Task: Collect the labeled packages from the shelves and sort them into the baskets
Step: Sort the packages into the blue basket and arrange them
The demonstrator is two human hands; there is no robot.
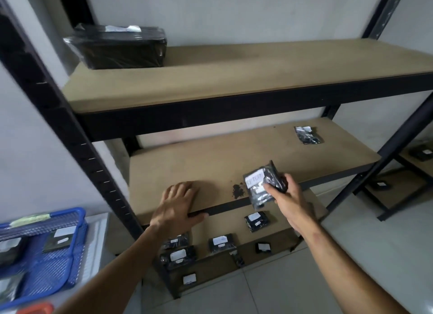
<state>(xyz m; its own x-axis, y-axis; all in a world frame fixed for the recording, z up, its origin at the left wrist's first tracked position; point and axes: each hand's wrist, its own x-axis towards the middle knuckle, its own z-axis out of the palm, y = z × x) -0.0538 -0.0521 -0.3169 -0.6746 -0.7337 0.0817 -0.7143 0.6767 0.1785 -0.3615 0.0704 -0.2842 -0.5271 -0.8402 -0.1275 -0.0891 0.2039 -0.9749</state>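
1. Black-wrapped labeled package (263,187) sits in our right hand (289,200), fingers curled round it, just above the front edge of the middle shelf (210,170).
2. Our left hand (178,204) lies flat on that shelf edge, fingers relaxed, holding nothing.
3. We note another package (307,135) at the shelf's back right, more on the lower shelf (276,234).
4. Blue basket (58,262) stands at lower left, packages inside.

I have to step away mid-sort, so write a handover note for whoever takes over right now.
Right hand grips a labeled black package above the middle shelf. Left hand rests flat on that shelf's front edge.
Done: several packages lie in the blue basket.
Left: one small package at the middle shelf's back, a large wrapped one on the top shelf, and several on the lower shelf.
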